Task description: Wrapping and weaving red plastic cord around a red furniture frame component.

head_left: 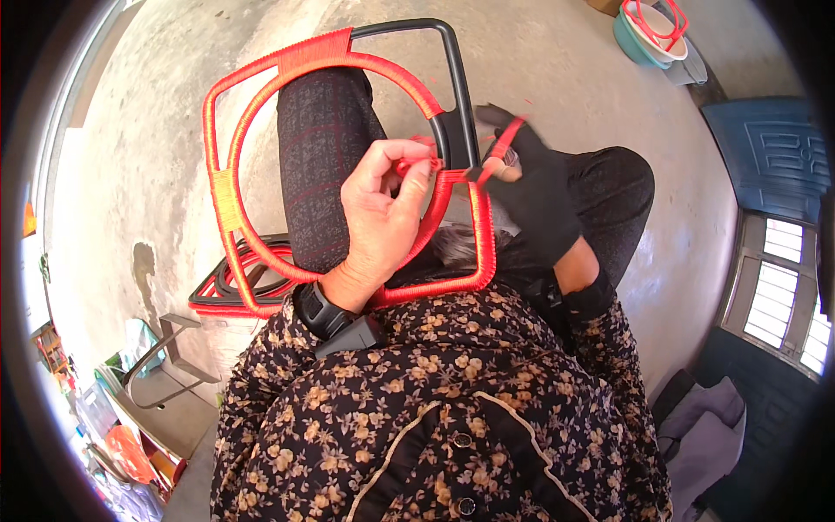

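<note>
A square frame point(487, 244) with a ring inside it rests across my lap. Glossy red strip is wound around most of it, and an orange patch point(225, 200) joins ring and frame on the left. The upper right corner point(452, 61) shows bare black tube. My bare left hand point(381, 204) is closed, pinching a bunch of red strip point(426, 161) beside the ring's right side. My right hand point(537, 196), in a black glove, is closed on a taut length of red strip point(504, 146) just right of the frame; its fingertips are blurred.
More red and black frames point(235, 291) lie stacked at left, near a metal bracket point(170, 357). A tub point(642, 39) holding red pieces stands at the far right. A blue door point(765, 157) and grey cloth point(709, 435) are on the right.
</note>
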`<state>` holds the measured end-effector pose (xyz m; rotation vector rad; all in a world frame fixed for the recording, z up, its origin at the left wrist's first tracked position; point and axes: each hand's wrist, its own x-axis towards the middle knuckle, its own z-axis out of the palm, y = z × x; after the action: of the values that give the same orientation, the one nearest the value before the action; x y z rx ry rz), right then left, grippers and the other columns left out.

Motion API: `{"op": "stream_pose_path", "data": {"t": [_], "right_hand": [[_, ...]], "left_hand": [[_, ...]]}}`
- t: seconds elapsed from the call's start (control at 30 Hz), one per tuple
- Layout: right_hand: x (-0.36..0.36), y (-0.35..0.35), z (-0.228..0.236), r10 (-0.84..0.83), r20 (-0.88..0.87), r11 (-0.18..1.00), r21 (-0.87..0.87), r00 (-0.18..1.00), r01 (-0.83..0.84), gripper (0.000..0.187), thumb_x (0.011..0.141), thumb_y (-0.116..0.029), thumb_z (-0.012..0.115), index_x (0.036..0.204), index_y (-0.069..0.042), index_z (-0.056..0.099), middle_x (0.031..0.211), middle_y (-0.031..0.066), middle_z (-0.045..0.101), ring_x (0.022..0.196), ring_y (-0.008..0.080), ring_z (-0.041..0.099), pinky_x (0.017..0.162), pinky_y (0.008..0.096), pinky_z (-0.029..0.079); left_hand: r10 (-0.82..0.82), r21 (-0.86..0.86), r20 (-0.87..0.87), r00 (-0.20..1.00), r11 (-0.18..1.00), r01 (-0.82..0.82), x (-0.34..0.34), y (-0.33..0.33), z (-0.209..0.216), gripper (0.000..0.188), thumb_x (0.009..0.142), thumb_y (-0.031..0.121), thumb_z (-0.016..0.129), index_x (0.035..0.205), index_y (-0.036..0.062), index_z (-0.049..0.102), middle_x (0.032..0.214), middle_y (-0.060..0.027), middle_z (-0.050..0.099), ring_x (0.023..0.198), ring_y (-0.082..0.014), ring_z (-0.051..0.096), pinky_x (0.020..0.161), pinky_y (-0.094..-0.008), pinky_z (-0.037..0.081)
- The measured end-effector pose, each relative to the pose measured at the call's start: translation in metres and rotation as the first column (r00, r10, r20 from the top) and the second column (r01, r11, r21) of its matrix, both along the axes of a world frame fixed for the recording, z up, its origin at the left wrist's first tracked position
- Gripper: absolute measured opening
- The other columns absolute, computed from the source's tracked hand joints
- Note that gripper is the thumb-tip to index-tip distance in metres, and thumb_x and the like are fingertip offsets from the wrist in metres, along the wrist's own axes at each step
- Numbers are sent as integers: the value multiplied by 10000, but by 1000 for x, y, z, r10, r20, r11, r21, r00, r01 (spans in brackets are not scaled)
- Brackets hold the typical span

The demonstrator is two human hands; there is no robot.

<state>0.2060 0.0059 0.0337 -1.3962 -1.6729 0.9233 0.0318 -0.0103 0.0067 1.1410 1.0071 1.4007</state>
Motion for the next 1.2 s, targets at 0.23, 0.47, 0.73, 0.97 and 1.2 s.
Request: {"op": "stream_pose_path", "data": {"t": [0.23,0.47,0.73,0.97,1.2], "right_hand": [[15,1,9,100,120,983,138,988,-117,277,814,-57,607,1090,-37,610,1111,94,624,1018,219,588,876,334,459],[117,-30,-24,-133,175,991,41,975,128,222,856,-66,589,1069,-10,618,973,82,648,845,139,608,732,272,480],[193,-44,-48,-407,37,906,-112,913,409,260,827,-43,601,1083,-4,624,1006,95,628,887,163,616,724,280,483],[137,-21,-57,-424,352,897,288,835,334,241,853,-169,595,1054,-42,636,786,92,633,679,205,606,603,333,465],[132,1,-52,-459,618,879,210,639,429,235,862,-188,579,1062,-80,638,806,107,646,723,217,635,637,325,478]], "left_hand": [[-37,-161,-68,997,987,26,-4,-2,0,66,884,55,616,901,11,570,775,10,596,689,-32,536,625,-177,441],[-206,-522,421,883,742,422,-1,6,-9,174,922,219,591,956,49,580,779,-29,635,633,-108,621,549,-252,540],[-115,-473,534,838,781,409,2,10,-1,182,933,231,562,994,60,563,822,-81,659,627,-181,659,537,-281,559],[-176,-471,563,808,735,488,-9,6,-13,143,904,190,593,904,48,576,790,-117,660,628,-200,665,546,-295,568],[-168,-464,558,813,749,473,-11,3,-9,130,918,147,578,898,17,578,792,-127,657,627,-192,665,592,-288,580]]}}
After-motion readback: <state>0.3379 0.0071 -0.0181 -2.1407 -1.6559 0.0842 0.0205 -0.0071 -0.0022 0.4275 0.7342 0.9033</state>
